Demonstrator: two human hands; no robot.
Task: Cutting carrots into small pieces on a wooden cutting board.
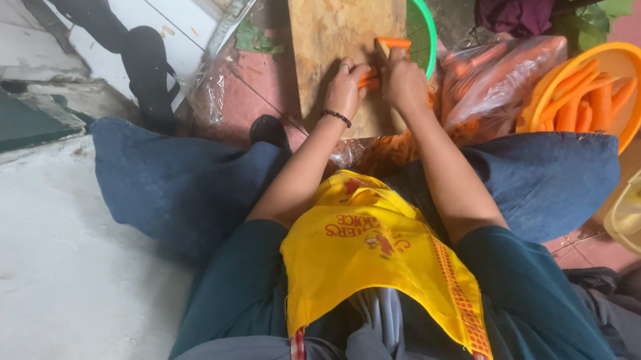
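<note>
Both hands (374, 83) (closed), carrot (369, 79), wooden board (337, 25)

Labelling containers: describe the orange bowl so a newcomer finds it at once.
Start at the long wooden cutting board under the person's hands, then look right past the clear plastic bag of carrots. The round orange plastic bowl sits there, holding peeled carrots; unlike the green-rimmed basin behind the board, its rim is orange.

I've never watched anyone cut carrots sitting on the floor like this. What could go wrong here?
The left hand and right hand sit almost touching around the carrot on the wooden board, so a slip of the orange-handled tool might catch a finger. The board lies on the floor between the knees and could shift. The cut pieces piled at its near edge may spill.
</note>
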